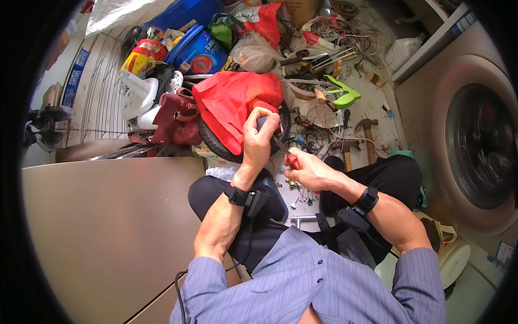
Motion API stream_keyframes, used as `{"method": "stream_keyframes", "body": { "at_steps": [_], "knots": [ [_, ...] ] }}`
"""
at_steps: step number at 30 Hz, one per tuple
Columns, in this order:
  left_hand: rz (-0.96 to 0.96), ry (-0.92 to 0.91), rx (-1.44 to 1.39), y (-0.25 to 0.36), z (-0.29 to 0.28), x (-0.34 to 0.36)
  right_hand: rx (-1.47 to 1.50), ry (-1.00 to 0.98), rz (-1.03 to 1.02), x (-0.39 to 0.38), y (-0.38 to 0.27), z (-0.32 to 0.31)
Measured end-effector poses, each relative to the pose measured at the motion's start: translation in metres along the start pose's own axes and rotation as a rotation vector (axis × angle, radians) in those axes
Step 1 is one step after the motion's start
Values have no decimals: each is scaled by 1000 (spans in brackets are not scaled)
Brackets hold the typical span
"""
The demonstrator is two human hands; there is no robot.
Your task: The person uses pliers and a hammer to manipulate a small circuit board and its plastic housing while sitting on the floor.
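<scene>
Left hand (259,137) fingers wrapped tight on a small dark part (263,123), pinned up near the tyre (216,144), probably to steady it against the tool push. Right hand (307,170) fingers clamped on the red handle of a screwdriver (285,152), shaft angled up-left with the tip meeting the part under the left fingers; exact contact point hidden. Both hands held over the gap between the knees, above loose screws (297,202) on the floor (377,92), so drops should land close. Red bag (232,102) draped over the tyre, touching the left knuckles: tight on that side. Metal panel (108,227) walls off the left, washer (475,146) drum front closes the right. Hammer (368,132), wire tangle (307,137) and green tool (345,97) crowd the floor ahead. Blue bucket (197,51) further back. Free room only straight toward the lap.
</scene>
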State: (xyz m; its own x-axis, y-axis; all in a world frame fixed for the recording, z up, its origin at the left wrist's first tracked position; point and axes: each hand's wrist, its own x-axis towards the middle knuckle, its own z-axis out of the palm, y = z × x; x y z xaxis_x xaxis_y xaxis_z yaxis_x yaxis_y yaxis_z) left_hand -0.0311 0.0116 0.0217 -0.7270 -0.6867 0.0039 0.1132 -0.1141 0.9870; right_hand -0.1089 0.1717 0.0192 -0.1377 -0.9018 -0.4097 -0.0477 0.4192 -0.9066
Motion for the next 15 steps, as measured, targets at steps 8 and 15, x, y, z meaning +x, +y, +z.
{"method": "stream_keyframes", "body": {
  "at_steps": [8, 15],
  "knots": [
    [-2, 100, -68, -5, -1, 7, -438, 298, -181, 12, 7, 11],
    [52, 166, -45, -6, -4, 19, -445, 375, -229, 25, 6, 12]
  ]
}}
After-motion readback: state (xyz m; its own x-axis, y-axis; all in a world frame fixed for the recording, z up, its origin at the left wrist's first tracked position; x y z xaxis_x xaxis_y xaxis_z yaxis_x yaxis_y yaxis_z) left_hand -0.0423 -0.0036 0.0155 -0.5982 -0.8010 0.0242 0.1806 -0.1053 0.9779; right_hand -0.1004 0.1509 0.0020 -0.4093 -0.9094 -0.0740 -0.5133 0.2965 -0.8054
